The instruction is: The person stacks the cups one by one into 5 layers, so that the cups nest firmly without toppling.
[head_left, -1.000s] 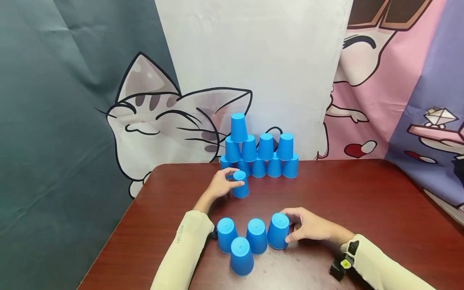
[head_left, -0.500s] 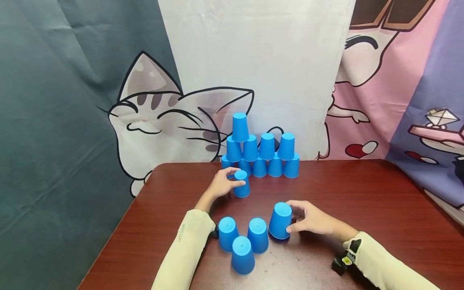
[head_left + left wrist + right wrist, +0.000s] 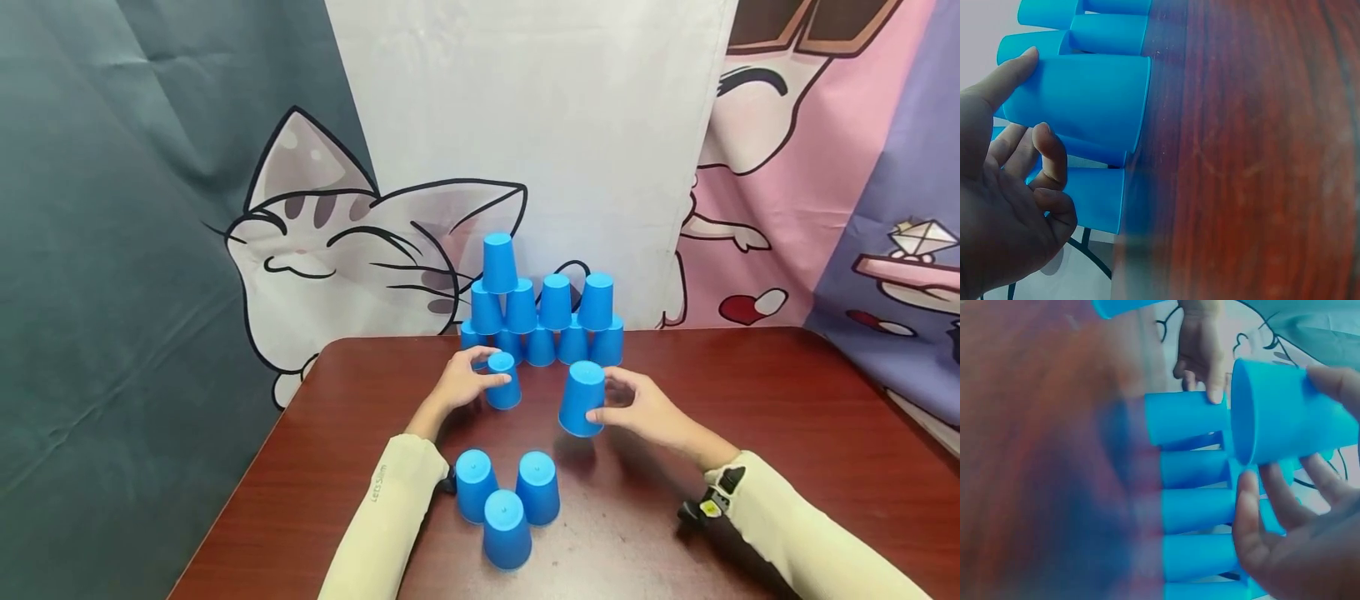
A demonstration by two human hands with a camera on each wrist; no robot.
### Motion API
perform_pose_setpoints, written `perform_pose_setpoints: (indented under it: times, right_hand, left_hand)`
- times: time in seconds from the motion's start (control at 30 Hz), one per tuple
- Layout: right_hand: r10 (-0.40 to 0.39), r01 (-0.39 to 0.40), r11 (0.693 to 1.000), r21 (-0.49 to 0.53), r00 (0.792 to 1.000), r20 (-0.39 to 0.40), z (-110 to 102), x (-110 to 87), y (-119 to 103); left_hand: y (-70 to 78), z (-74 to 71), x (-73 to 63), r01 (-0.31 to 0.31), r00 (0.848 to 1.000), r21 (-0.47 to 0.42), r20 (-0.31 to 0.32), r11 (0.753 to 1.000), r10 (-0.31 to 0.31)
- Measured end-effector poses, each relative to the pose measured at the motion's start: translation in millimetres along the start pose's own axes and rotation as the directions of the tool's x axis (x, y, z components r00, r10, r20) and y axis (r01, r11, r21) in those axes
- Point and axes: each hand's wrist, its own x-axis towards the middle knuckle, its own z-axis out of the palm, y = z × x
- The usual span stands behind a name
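Observation:
Lifted over the table, an upside-down blue plastic cup point(image 3: 582, 398) is held by my right hand point(image 3: 651, 410), its thumb on the near side. The right wrist view shows the rim of this cup point(image 3: 1297, 415) clear of the wood. At the left, my left hand point(image 3: 462, 383) holds another upturned blue cup point(image 3: 503, 383), which stands in front of the stack; the thumb lies along this cup point(image 3: 1079, 87) in the left wrist view. Behind them rises a stack of blue cups point(image 3: 556, 304): a bottom row of several, a second row, and one top cup point(image 3: 499, 263) at the left.
Three more upturned blue cups, among them a front cup point(image 3: 507, 531), stand close together near my left forearm. The reddish-brown wooden table point(image 3: 750, 417) reaches back to a printed cloth backdrop point(image 3: 585, 133). A black wrist strap point(image 3: 720, 492) sits on the right sleeve.
My right hand has raised its cup off the table beside the three front cups and carried it back toward the stack. My left hand and its cup have stayed in place.

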Motion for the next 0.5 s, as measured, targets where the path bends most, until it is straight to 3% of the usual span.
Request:
perform_pose_setpoints:
  times: [0.23, 0.5]
  right_hand:
    - [0.115, -0.118, 0.993, -0.024, 0.987, -0.111, -5.8, 18.5, -19.8]
    - [0.140, -0.147, 0.989, -0.032, 0.975, -0.171, -12.7, 36.0, -40.4]
  left_hand:
    - [0.2, -1.6, 0.4, 0.010, 1.000, 0.003, -0.005, 1.000, -0.010]
    - [0.1, -0.7, 0.9, 0.025, 1.000, 0.007, -0.003, 1.000, -0.025]
